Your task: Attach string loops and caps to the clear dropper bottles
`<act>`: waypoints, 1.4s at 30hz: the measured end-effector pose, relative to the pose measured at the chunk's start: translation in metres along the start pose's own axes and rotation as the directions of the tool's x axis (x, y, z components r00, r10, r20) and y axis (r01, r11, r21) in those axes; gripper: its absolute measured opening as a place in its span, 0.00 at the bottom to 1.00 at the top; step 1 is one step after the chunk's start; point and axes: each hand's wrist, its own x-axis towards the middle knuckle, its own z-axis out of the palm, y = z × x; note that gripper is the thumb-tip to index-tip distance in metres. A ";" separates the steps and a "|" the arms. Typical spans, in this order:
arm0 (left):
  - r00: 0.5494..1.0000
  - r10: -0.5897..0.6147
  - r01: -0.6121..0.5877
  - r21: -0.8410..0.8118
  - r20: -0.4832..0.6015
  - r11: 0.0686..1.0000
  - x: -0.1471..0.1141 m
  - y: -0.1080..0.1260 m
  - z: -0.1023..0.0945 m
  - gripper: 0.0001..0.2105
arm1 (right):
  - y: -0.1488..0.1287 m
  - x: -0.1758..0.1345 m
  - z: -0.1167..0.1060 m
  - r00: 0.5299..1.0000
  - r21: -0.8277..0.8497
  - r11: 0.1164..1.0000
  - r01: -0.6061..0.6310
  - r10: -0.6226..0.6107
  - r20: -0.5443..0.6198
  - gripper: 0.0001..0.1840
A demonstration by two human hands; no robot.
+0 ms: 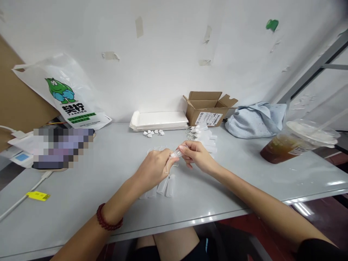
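Above the middle of the grey table (217,188), my left hand (153,167) and my right hand (199,156) meet around one small clear plastic tube (177,152). The left fingers are closed at the tube's left end, and the right thumb and fingertips pinch its right end. Part of the tube is hidden by the fingers. Below my left hand lie several similar translucent tubes (170,186), partly covered by it. Beyond my right hand is a pile of more tubes (202,134) with thin white loops. Several small white pieces (153,133) lie farther back.
Along the wall stand a stack of white trays (160,119), an open cardboard box (206,112) and a light-blue cloth bundle (255,119). A drink cup (288,145) stands at the right. A plastic bag (65,90), a phone (63,148) and a white cable (16,206) occupy the left.
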 end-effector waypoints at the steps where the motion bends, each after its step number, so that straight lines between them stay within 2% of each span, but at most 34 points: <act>1: 1.000 0.025 -0.025 0.026 -0.015 0.999 0.000 -0.001 0.001 0.15 | 0.000 0.000 0.001 1.000 0.019 1.000 -0.019 0.019 -0.009 0.23; 4: 0.999 0.026 -0.026 -0.015 0.025 1.000 0.000 -0.002 0.002 0.15 | 0.001 0.000 0.002 0.998 0.060 0.996 -0.062 0.063 -0.010 0.24; 7: 0.994 -0.051 0.065 -0.151 0.093 0.986 0.004 -0.004 -0.003 0.14 | 0.000 0.000 0.001 0.999 0.049 0.998 -0.045 0.045 0.002 0.24; 9: 0.992 -0.109 0.119 -0.216 0.059 0.969 0.009 -0.010 -0.008 0.11 | -0.003 0.001 -0.003 1.000 0.015 1.000 0.024 -0.024 -0.015 0.22; 11: 0.986 -0.164 0.155 -0.247 -0.015 0.957 0.014 -0.021 -0.015 0.11 | -0.006 0.003 -0.011 0.987 -0.070 0.990 0.126 -0.132 -0.094 0.21; 13: 0.969 -0.244 0.228 -0.264 -0.032 0.937 0.018 -0.036 -0.020 0.11 | -0.009 0.007 -0.025 0.931 -0.265 0.941 0.208 -0.274 -0.240 0.18; 15: 0.929 -0.370 0.360 -0.300 0.026 0.883 0.021 -0.049 -0.024 0.11 | -0.009 0.012 -0.043 0.814 -0.505 0.838 0.209 -0.435 -0.385 0.15; 17: 0.890 -0.455 0.428 -0.360 0.012 0.829 0.023 -0.058 -0.025 0.11 | -0.008 0.018 -0.063 0.728 -0.676 0.719 0.162 -0.550 -0.409 0.12; 19: 0.873 -0.485 0.418 -0.439 -0.046 0.795 0.026 -0.060 -0.024 0.11 | -0.005 0.023 -0.081 0.695 -0.752 0.648 0.121 -0.596 -0.401 0.11; 22: 0.867 -0.487 0.363 -0.534 -0.107 0.764 0.028 -0.062 -0.022 0.12 | -0.001 0.028 -0.101 0.705 -0.804 0.592 0.058 -0.594 -0.387 0.10; 24: 0.856 -0.489 0.348 -0.517 -0.165 0.782 0.029 -0.067 -0.022 0.13 | 0.002 0.031 -0.109 0.725 -0.827 0.561 0.026 -0.580 -0.372 0.11; 26: 0.847 -0.469 0.357 -0.387 -0.249 0.850 0.029 -0.076 -0.022 0.13 | 0.006 0.033 -0.115 0.744 -0.850 0.527 0.008 -0.571 -0.347 0.12; 29: 0.872 -0.360 0.341 -0.116 -0.331 0.933 0.029 -0.089 -0.023 0.11 | 0.013 0.035 -0.123 0.776 -0.872 0.489 -0.022 -0.542 -0.323 0.14; 32: 0.918 -0.237 0.252 0.006 -0.319 0.968 0.031 -0.094 -0.021 0.12 | 0.019 0.038 -0.131 0.814 -0.878 0.473 -0.072 -0.481 -0.326 0.15; 35: 0.954 -0.144 0.164 0.055 -0.262 0.985 0.034 -0.097 -0.018 0.15 | 0.022 0.040 -0.136 0.825 -0.886 0.456 -0.085 -0.466 -0.319 0.15; 42: 0.978 -0.100 0.127 0.141 -0.185 0.982 0.034 -0.109 -0.015 0.15 | 0.014 0.038 -0.135 0.813 -0.903 0.421 -0.086 -0.494 -0.308 0.14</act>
